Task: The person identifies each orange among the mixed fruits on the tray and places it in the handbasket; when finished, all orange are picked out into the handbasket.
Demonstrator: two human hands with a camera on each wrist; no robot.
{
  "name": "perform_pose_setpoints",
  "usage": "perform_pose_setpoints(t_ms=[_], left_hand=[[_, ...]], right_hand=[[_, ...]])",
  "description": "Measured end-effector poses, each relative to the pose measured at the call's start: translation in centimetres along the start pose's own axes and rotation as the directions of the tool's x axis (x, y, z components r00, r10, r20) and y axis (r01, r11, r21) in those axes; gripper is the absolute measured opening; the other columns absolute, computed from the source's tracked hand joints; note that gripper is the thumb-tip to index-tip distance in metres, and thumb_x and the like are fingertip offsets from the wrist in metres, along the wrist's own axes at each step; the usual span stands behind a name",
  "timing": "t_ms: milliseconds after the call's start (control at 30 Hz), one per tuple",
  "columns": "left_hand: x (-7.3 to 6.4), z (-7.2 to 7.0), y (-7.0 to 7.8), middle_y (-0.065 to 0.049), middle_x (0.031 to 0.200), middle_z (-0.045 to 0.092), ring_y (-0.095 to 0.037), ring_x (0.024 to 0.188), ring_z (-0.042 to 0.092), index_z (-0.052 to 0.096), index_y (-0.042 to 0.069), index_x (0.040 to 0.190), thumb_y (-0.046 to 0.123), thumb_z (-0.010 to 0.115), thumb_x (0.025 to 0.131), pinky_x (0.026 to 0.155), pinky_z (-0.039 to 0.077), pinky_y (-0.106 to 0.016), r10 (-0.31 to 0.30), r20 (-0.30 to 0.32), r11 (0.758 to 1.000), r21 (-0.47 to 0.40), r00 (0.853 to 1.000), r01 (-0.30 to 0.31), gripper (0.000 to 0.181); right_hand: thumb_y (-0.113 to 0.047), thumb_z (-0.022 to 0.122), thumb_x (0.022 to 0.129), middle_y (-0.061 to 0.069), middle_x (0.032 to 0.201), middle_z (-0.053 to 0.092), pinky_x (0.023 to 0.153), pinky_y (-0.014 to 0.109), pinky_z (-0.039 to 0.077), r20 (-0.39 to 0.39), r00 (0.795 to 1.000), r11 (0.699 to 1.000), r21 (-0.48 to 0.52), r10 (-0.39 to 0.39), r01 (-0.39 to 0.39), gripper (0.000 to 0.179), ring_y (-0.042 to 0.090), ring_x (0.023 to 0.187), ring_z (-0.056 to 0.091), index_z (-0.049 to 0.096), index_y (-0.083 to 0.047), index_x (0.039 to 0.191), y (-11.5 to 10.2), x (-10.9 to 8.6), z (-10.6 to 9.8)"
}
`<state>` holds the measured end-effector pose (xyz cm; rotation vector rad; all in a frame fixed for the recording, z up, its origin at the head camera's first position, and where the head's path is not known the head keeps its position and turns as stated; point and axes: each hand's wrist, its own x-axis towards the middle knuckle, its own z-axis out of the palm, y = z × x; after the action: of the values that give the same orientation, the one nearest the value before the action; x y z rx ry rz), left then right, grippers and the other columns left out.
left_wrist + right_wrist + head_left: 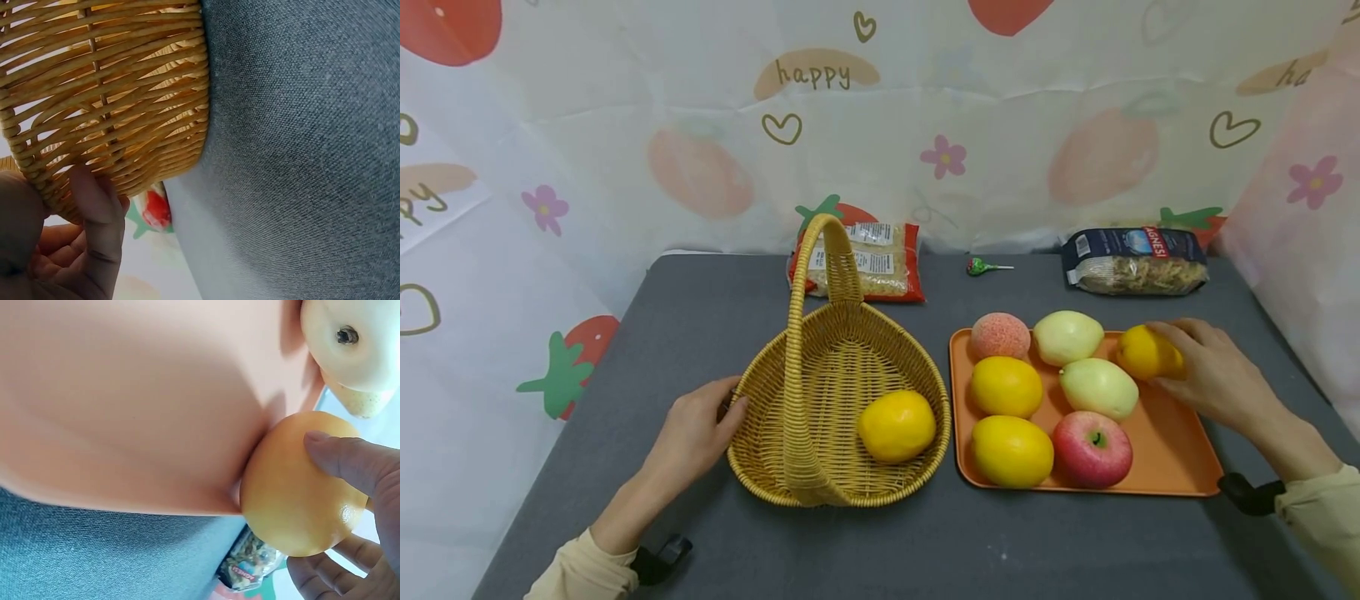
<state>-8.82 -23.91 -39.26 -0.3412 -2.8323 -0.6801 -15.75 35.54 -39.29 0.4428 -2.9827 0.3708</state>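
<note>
At the far right corner of the orange tray (1176,450): the right hand (1221,375) holds a yellow lemon (1138,348), thumb clamped on one side and fingers on the other; I cannot tell whether the fruit is fully clear of the tray.
Lemon grip: the skin looks smooth and rounded, so pinching at the widest part, firmly but without squeezing, should guard against a slip.
Pale green pears: one (1069,337) sits to the lemon's left, another (1100,388) just beside it on the person's side; lifting straight up first seems wise, since a sideways drag could roll them.
Wicker basket (850,367): the left hand (696,425) has its fingers clamped on the left rim; steady pressure there would help, as wicker may slide on the desk (910,550).
Basket handle (797,350): it arches high, so crossing the right rim looks the easier way in.
Basket lemon (897,426): it lies right of the handle; anything joining it is best lowered gently, not dropped.
</note>
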Motion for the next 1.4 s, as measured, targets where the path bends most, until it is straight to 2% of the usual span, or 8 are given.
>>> perform_pose_setpoints(t_ms=[167, 400, 667, 800, 1000, 1200, 1400], left_hand=[[0.0, -0.1, 0.1, -0.015, 0.101, 0.070, -0.020, 0.079, 0.065, 0.065, -0.001, 0.119, 0.009, 0.058, 0.097, 0.067, 0.051, -0.039, -0.008, 0.007, 1.000, -0.010, 1.000, 0.008, 0.026], [-0.1, 0.1, 0.0, -0.014, 0.099, 0.070, -0.019, 0.078, 0.064, 0.066, -0.001, 0.117, 0.009, 0.058, 0.096, 0.067, 0.051, -0.038, 0.013, -0.005, 1.000, 0.000, 1.000, -0.013, 0.025], [-0.1, 0.1, 0.0, -0.015, 0.101, 0.070, -0.021, 0.081, 0.065, 0.065, -0.001, 0.118, 0.009, 0.057, 0.096, 0.068, 0.051, -0.040, 0.008, 0.007, 1.000, -0.006, 1.000, -0.008, 0.025], [0.0, 0.1, 0.0, -0.016, 0.102, 0.070, -0.023, 0.082, 0.066, 0.065, -0.002, 0.118, 0.008, 0.057, 0.096, 0.069, 0.052, -0.041, 0.012, 0.008, 1.000, -0.010, 1.000, -0.011, 0.025], [0.1, 0.0, 0.2, -0.016, 0.102, 0.070, -0.023, 0.083, 0.066, 0.065, -0.001, 0.119, 0.009, 0.057, 0.096, 0.070, 0.052, -0.041, 0.007, 0.013, 1.000, -0.008, 1.000, -0.007, 0.026], [0.1, 0.0, 0.1, -0.018, 0.104, 0.069, -0.026, 0.086, 0.067, 0.064, -0.002, 0.119, 0.009, 0.056, 0.097, 0.072, 0.053, -0.044, 0.007, 0.013, 1.000, -0.009, 1.000, -0.007, 0.026], [0.1, 0.0, 0.0, -0.018, 0.104, 0.069, -0.026, 0.085, 0.067, 0.064, -0.002, 0.120, 0.009, 0.057, 0.097, 0.072, 0.053, -0.044, 0.002, 0.014, 1.000, -0.011, 1.000, -0.002, 0.026]], right_hand=[[-0.016, 0.083, 0.075, 0.028, 0.125, 0.045, 0.078, 0.065, 0.042, -0.005, 1.000, 1.000, -0.007, -0.001, 0.001, 0.069, 0.048, 0.104, 0.045, 0.049, -0.002, 0.134, 0.0, 0.0, -0.1], [-0.030, 0.081, 0.079, 0.030, 0.126, 0.045, 0.077, 0.067, 0.043, 0.045, 0.997, 0.998, -0.006, 0.058, -0.058, 0.072, 0.047, 0.104, 0.045, 0.047, -0.002, 0.136, -0.1, -0.1, -0.2], [-0.038, 0.077, 0.082, 0.032, 0.127, 0.044, 0.078, 0.067, 0.043, 0.071, 0.993, 0.996, 0.002, 0.092, -0.092, 0.074, 0.048, 0.104, 0.045, 0.045, -0.001, 0.138, -0.1, -0.3, -0.3], [-0.037, 0.077, 0.083, 0.033, 0.127, 0.044, 0.077, 0.067, 0.043, 0.062, 0.991, 0.993, 0.001, 0.117, -0.118, 0.075, 0.048, 0.103, 0.045, 0.044, 0.000, 0.139, -0.1, -0.4, -0.9], [-0.028, 0.077, 0.082, 0.033, 0.123, 0.045, 0.074, 0.064, 0.043, -0.001, 0.992, 0.992, -0.005, 0.125, -0.125, 0.072, 0.047, 0.098, 0.045, 0.043, 0.000, 0.139, -0.6, 0.0, -2.0], [-0.022, 0.080, 0.078, 0.032, 0.119, 0.047, 0.074, 0.061, 0.046, -0.065, 0.995, 0.997, -0.004, 0.081, -0.082, 0.075, 0.045, 0.095, 0.047, 0.043, 0.002, 0.139, -2.2, 0.8, -3.2], [-0.025, 0.083, 0.076, 0.030, 0.128, 0.048, 0.078, 0.063, 0.046, -0.073, 0.997, 1.000, 0.011, -0.011, 0.012, 0.078, 0.046, 0.103, 0.049, 0.046, 0.001, 0.140, -4.8, 2.1, -4.5]])
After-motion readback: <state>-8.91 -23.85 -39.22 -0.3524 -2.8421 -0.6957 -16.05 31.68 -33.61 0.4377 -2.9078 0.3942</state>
